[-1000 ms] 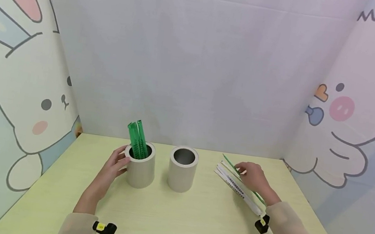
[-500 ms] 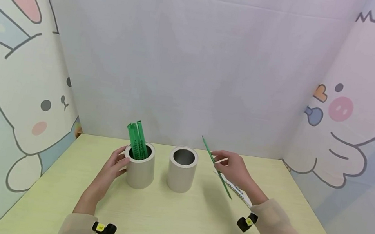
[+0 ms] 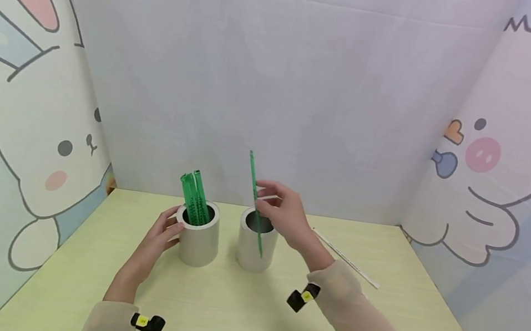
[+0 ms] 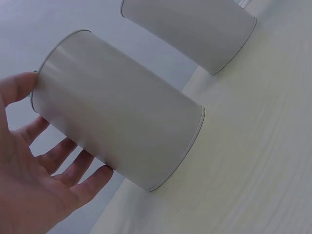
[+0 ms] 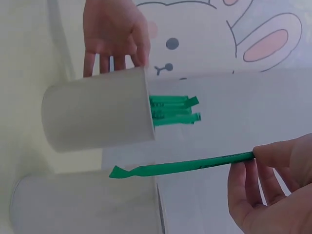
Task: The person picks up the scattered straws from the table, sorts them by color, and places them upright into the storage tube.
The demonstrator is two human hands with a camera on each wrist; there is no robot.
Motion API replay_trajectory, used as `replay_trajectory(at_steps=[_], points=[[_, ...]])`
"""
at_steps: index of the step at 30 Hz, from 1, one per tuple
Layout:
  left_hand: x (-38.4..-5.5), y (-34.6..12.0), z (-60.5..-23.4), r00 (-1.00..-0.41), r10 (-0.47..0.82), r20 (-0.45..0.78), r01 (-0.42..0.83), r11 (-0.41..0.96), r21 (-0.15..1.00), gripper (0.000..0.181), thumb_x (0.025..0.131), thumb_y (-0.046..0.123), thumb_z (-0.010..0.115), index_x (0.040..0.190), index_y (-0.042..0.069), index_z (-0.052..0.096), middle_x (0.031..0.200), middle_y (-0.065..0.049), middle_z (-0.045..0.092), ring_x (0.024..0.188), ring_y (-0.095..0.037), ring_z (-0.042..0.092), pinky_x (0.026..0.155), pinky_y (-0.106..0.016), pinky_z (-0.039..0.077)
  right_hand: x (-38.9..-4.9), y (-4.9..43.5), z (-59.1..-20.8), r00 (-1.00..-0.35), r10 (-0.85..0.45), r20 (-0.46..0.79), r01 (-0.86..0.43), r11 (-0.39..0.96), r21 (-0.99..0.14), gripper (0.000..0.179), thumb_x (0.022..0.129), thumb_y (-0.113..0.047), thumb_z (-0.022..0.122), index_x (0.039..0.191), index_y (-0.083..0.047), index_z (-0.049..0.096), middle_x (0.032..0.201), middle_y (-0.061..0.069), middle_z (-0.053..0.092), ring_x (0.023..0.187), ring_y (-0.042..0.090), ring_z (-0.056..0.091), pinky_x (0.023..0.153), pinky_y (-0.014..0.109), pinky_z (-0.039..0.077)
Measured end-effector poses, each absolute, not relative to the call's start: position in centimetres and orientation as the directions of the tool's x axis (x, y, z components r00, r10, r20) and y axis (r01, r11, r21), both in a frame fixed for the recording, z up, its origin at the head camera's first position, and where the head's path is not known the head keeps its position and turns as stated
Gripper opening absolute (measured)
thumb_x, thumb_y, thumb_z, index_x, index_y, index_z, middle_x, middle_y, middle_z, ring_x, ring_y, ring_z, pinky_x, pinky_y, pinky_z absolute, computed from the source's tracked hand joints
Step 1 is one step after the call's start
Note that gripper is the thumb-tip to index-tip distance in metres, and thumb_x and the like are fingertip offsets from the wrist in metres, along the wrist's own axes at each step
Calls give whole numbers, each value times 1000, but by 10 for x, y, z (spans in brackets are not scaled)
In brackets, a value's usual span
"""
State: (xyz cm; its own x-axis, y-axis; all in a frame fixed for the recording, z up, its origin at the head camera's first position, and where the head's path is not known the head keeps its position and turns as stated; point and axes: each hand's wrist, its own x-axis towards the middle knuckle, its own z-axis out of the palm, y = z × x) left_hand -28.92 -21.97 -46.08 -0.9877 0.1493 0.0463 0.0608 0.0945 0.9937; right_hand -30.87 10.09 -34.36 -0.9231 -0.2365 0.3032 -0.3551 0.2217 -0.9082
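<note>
My left hand (image 3: 154,243) holds the left pale grey cup (image 3: 199,245), thumb at the rim and fingertips along its side. Several straws in green wrappers (image 3: 195,200) lean in that cup and stick out above its rim. Between thumb and fingertips, my right hand (image 3: 287,218) pinches one more green-wrapped straw (image 5: 185,165) near one end. In the head view its lower part passes in front of the mouth and wall of the right pale grey cup (image 3: 248,250). Nothing sticks out of this cup.
A thin white-wrapped straw (image 3: 344,256) lies on the light wood table (image 3: 215,315) to the right; my right forearm covers the spot beside it. A white cloth backdrop (image 3: 275,88) closes off the back, with cartoon-printed walls at both sides.
My right hand lifted the green-wrapped straw from beside the white ones and carried it left to the right cup, turning it more upright. The left hand and both cups have stayed put.
</note>
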Motion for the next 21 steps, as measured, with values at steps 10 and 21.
replay_trajectory(at_steps=[10, 21], points=[[-290, -220, -461, -988, 149, 44, 60, 105, 993, 71, 112, 50, 49, 170, 27, 16, 174, -15, 22, 159, -42, 25, 126, -65, 28, -322, 27, -325, -859, -197, 472, -498, 108, -861, 41, 102, -5, 69, 142, -14, 66, 118, 11, 69, 107, 31, 71, 86, 33, 66], [-289, -220, -461, -987, 150, 51, 68, 109, 992, 71, 112, 50, 48, 170, 27, 16, 173, -16, 23, 159, -42, 25, 126, -66, 27, -342, -19, -333, -844, -87, 529, -536, 151, -831, 40, 103, -5, 69, 140, -18, 67, 117, 4, 71, 106, 20, 70, 84, 27, 64]])
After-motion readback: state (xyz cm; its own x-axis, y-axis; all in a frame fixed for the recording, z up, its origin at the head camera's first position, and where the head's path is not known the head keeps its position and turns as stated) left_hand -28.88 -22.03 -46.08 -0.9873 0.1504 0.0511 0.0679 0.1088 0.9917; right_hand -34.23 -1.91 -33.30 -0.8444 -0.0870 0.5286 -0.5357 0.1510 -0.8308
